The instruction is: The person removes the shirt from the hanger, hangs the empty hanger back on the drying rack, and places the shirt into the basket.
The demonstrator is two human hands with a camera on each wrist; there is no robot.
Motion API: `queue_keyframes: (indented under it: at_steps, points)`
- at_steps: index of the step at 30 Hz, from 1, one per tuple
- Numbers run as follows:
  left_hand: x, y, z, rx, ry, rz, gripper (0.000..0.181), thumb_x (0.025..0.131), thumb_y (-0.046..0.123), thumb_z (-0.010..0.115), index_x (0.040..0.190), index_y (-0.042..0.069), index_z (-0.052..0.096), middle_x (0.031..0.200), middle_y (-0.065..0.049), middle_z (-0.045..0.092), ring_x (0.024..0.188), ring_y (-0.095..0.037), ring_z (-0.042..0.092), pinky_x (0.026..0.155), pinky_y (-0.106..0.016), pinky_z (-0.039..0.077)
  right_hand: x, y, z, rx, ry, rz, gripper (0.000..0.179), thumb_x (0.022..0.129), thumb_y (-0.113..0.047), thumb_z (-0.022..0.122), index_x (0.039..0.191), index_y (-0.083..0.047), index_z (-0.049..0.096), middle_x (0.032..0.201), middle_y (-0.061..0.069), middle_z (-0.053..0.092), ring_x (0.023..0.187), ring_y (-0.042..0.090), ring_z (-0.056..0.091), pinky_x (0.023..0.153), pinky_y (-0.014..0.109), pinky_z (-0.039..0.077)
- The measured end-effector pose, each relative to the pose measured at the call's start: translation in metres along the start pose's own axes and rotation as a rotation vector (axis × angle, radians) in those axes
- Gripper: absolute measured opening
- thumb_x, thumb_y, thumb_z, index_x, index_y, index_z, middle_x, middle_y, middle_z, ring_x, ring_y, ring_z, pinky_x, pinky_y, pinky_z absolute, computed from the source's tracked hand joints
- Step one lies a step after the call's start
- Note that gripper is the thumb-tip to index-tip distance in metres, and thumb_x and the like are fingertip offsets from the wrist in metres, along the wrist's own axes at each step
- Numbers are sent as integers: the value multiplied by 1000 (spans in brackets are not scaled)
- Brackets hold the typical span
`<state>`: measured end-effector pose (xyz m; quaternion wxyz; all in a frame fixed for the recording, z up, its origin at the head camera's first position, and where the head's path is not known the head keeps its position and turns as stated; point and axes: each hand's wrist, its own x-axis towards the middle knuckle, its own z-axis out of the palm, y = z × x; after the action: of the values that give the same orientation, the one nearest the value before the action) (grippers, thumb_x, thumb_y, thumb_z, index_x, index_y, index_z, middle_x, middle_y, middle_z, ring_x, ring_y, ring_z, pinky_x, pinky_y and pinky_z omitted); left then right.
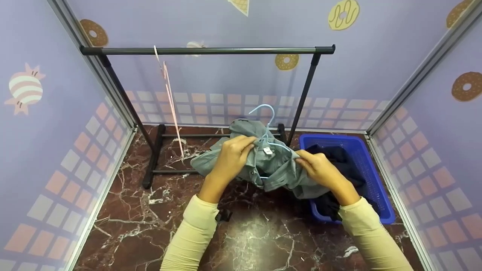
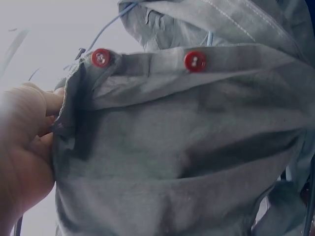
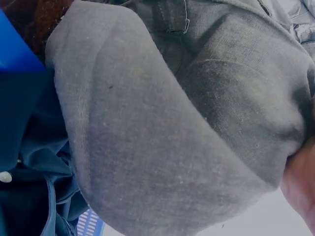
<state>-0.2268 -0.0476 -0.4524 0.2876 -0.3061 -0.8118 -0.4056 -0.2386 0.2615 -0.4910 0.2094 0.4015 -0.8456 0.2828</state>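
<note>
A grey-green button shirt [image 1: 276,169] hangs between my two hands above the floor, its collar area spread and a white label showing. Inside its neck is a light blue hanger [image 1: 272,113], hook upward and apart from the rail. My left hand [image 1: 234,152] pinches the shirt's edge left of the hook; the left wrist view shows that hand [image 2: 29,142] at the cloth edge beside red buttons [image 2: 195,61]. On the other side my right hand [image 1: 320,167] pinches the shirt near the hanger's right arm. Grey cloth [image 3: 147,132] fills most of the right wrist view.
A black clothes rack [image 1: 233,51] stands behind, with a pink hanger [image 1: 171,101] on its rail at left. To the right, a blue plastic basket [image 1: 376,184] holds dark clothing [image 1: 348,162]. Patterned walls enclose the marbled floor [image 1: 150,226]. A small black object [image 1: 224,215] lies near my left sleeve.
</note>
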Motion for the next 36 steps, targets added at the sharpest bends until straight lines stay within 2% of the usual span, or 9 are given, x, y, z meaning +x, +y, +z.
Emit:
queue_keyframes:
  at_steps: [6, 12, 16, 18, 20, 24, 27, 31, 36]
  points:
    - [-1, 1, 6, 35, -12, -9, 18, 98, 6, 66, 111, -3, 76, 92, -12, 74, 84, -23, 72, 80, -33, 61, 0, -1, 3, 18, -13, 13, 18, 94, 1, 68, 108, -10, 68, 76, 2, 67, 62, 9, 53, 53, 29, 47]
    - [-3, -1, 3, 36, -7, -17, 17, 98, 7, 66, 108, -1, 77, 91, -10, 73, 82, -23, 70, 77, -33, 60, 2, -6, 5, 16, -74, 107, 14, 101, -6, 62, 112, -11, 68, 73, -1, 62, 63, 12, 54, 56, 31, 47]
    - [-3, -2, 2, 28, -3, -9, 18, 99, 8, 65, 108, -2, 76, 91, -11, 73, 82, -23, 70, 78, -33, 60, 1, -8, 4, 1, -60, 152, 30, 102, -11, 62, 132, -13, 66, 104, 3, 74, 82, 17, 66, 73, 41, 56]
    - [-4, -2, 1, 25, 2, -11, 18, 99, 8, 65, 108, -2, 76, 91, -11, 73, 82, -23, 71, 79, -32, 61, 0, -10, 4, -7, -29, 146, 41, 99, -14, 66, 139, -13, 62, 122, 5, 73, 94, 21, 70, 82, 45, 57]
    - [-4, -3, 0, 26, 4, -14, 18, 99, 7, 65, 108, -2, 76, 91, -12, 74, 82, -23, 71, 79, -32, 61, -1, -13, 4, -27, 15, 121, 51, 95, -19, 72, 143, -12, 58, 130, 7, 70, 101, 23, 71, 85, 46, 58]
    - [-4, -3, -1, 23, 12, -19, 17, 98, 6, 66, 108, -3, 76, 92, -12, 74, 82, -23, 72, 79, -32, 61, 3, -20, 8, -132, 82, 56, 63, 86, -32, 82, 141, -10, 60, 126, 9, 71, 107, 27, 71, 86, 48, 59]
    - [-4, -3, 0, 17, 19, -14, 17, 98, 5, 66, 108, -3, 76, 92, -12, 74, 82, -24, 71, 79, -32, 61, 7, -24, 12, -216, 108, 31, 63, 85, -36, 84, 136, -8, 62, 119, 11, 73, 104, 28, 71, 83, 48, 60]
    - [-4, -3, 1, 10, 14, 6, 17, 98, 5, 65, 108, -3, 76, 90, -12, 73, 79, -23, 69, 75, -31, 60, 11, -24, 17, -261, 156, 13, 47, 86, -26, 85, 122, -5, 64, 102, 11, 74, 88, 27, 73, 71, 45, 61]
    - [-6, -3, -2, 6, 10, 2, 17, 99, 5, 65, 109, -3, 77, 89, -11, 72, 76, -21, 66, 71, -30, 58, 14, -20, 16, -231, 181, 2, 28, 88, -14, 82, 110, -6, 66, 92, 8, 73, 75, 25, 71, 64, 44, 59]
